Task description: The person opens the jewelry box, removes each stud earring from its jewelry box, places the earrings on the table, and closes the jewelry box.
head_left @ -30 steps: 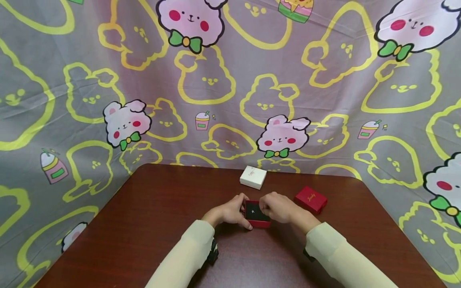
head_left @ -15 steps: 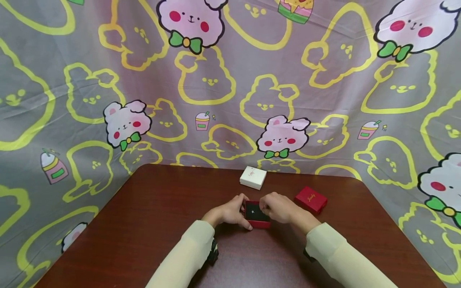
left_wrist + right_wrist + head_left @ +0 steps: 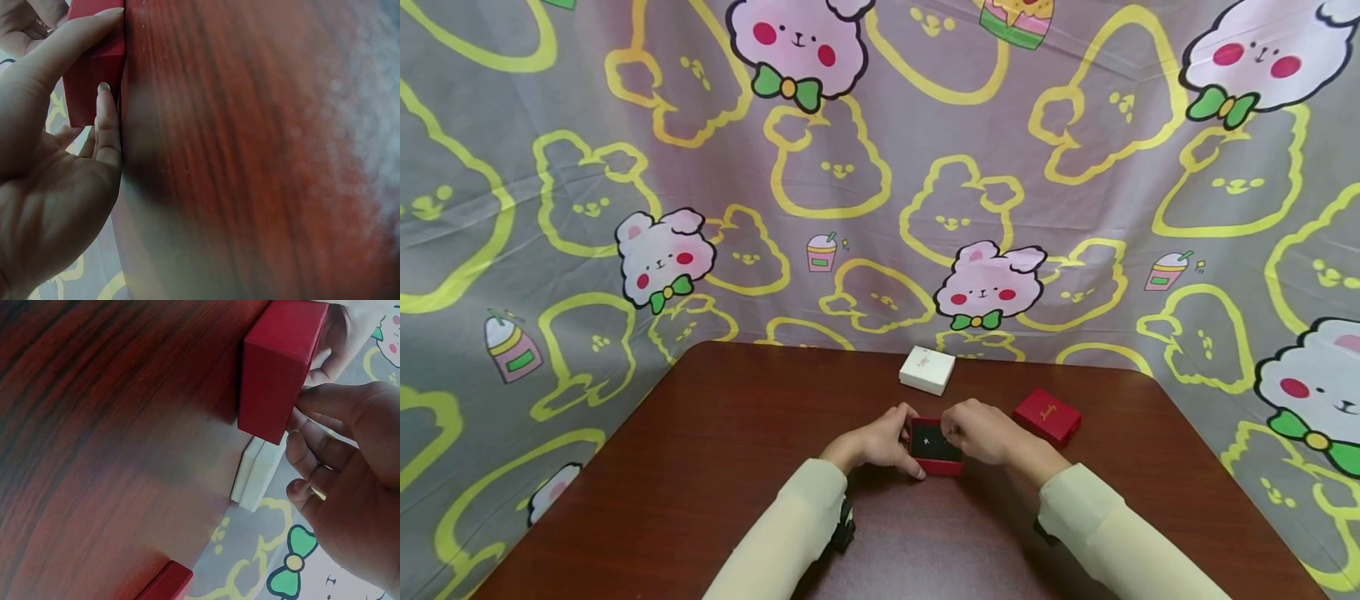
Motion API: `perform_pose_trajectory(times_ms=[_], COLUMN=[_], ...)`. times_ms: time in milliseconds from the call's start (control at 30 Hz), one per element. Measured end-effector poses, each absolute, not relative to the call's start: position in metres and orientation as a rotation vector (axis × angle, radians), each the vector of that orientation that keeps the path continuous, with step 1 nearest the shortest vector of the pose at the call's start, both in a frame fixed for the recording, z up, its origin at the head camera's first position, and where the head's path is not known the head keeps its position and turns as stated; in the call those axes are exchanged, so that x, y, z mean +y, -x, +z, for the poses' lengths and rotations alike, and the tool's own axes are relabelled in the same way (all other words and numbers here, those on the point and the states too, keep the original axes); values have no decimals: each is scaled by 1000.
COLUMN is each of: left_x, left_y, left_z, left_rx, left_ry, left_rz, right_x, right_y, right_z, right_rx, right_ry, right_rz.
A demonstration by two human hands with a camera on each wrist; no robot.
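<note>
A small red jewelry box [image 3: 942, 467] lies uncovered on the table, its black insert [image 3: 937, 451] showing. On the insert is a tiny silver star-shaped piece [image 3: 927, 442]. My left hand [image 3: 883, 440] grips the box from its left; in the left wrist view its thumb [image 3: 81, 34] lies along the red wall. My right hand [image 3: 985, 432] has curled fingers over the box's right side. In the right wrist view, the right thumb and index finger [image 3: 325, 403] come together at the rim of the box [image 3: 275, 387]. I cannot tell what they pinch, as the wall hides their tips.
A white box [image 3: 927, 370] sits behind the red one, near the table's back edge. To the right lies a red lid [image 3: 1048, 416] with gold lettering. A patterned curtain [image 3: 880, 183] hangs beyond the brown table [image 3: 760, 417].
</note>
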State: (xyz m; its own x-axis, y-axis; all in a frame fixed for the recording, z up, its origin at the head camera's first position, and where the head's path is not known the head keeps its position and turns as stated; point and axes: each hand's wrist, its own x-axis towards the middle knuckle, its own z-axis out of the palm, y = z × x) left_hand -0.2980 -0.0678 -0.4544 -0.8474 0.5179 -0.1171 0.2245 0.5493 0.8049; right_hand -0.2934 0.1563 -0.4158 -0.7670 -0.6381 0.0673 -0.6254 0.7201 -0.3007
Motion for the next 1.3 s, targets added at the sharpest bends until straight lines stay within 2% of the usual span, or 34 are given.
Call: perform_pose_trajectory(times_ms=[1300], left_x=[-67], left_y=[296], left_z=[-454], left_rx=[2439], left_ry=[-641], left_rz=[1229], right_x=[161], right_y=[280], right_z=[-415], right_rx=[2812], right_ry=[1125], right_rz=[-537])
